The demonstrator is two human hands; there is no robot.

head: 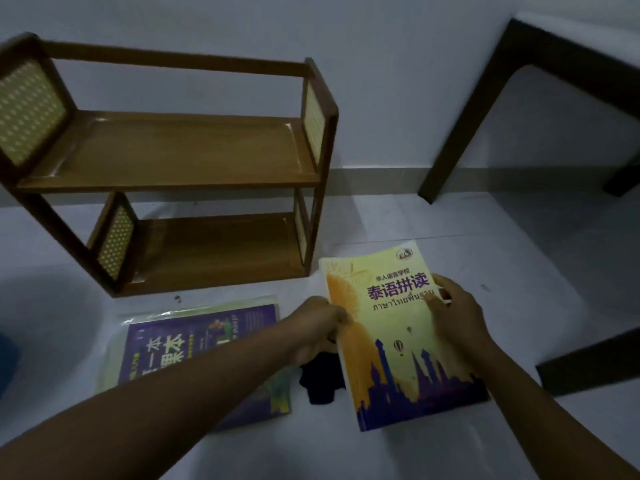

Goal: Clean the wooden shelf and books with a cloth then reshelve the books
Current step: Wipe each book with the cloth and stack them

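A two-tier wooden shelf (pixel 180 150) with woven side panels stands bare against the wall on the pale floor. In front of it to the right I hold a yellow book (pixel 394 337) with a purple skyline cover. My left hand (pixel 320 327) grips its left edge and also bunches a dark cloth (pixel 322 379) that hangs below the hand. My right hand (pixel 450 310) grips the book's right edge, thumb on the cover. A purple book (pixel 194 341) in a clear sleeve lies flat on the floor at the left, partly hidden by my left forearm.
A dark wooden table leg (pixel 474 109) and frame rise at the right, close to the wall. Another dark beam (pixel 588 362) lies on the floor at the far right. A blue object (pixel 7 362) shows at the left edge.
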